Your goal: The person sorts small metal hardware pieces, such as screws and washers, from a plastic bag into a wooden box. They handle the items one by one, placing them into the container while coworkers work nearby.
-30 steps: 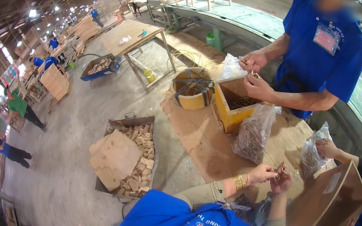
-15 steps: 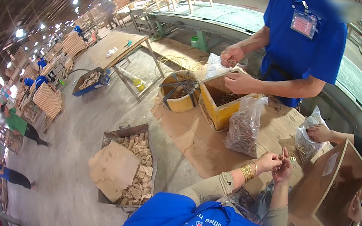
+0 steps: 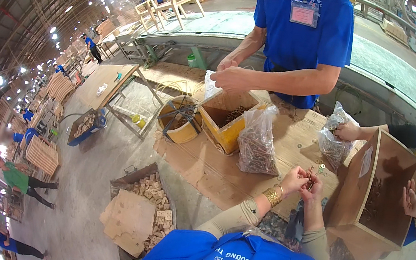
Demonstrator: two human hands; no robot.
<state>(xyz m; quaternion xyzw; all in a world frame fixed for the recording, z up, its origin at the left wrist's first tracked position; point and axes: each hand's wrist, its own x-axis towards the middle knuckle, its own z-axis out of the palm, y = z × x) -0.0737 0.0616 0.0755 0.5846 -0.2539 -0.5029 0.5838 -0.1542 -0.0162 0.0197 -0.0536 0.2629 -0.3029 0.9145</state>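
Note:
In front of my chest, over the worktable, my left hand (image 3: 295, 179) and my right hand (image 3: 312, 191) are together. Both have their fingers closed around a few thin brown metal bolts (image 3: 311, 174); the exact kind is hard to make out. A gold bracelet (image 3: 272, 196) circles my left wrist. Just beyond my hands stands a clear plastic bag (image 3: 257, 150) packed with similar bolts. Several small greenish rings (image 3: 321, 167) lie on the cardboard-covered table (image 3: 296, 123). To the right is a tilted wooden box (image 3: 350, 185) with some bolts in it.
A co-worker (image 3: 302, 44) stands across the table by a yellow-sided wooden box (image 3: 224, 139). Beside it is a round yellow tub (image 3: 181, 135). On the right, another person's hand (image 3: 348, 131) reaches into a second plastic bag (image 3: 333, 149). A crate of wood blocks (image 3: 170, 200) sits on the floor at left.
The view has shifted, so the surroundings sit further left. My hands remain together on the bolts. The co-worker's hands across the table have come together above the yellow-sided box.

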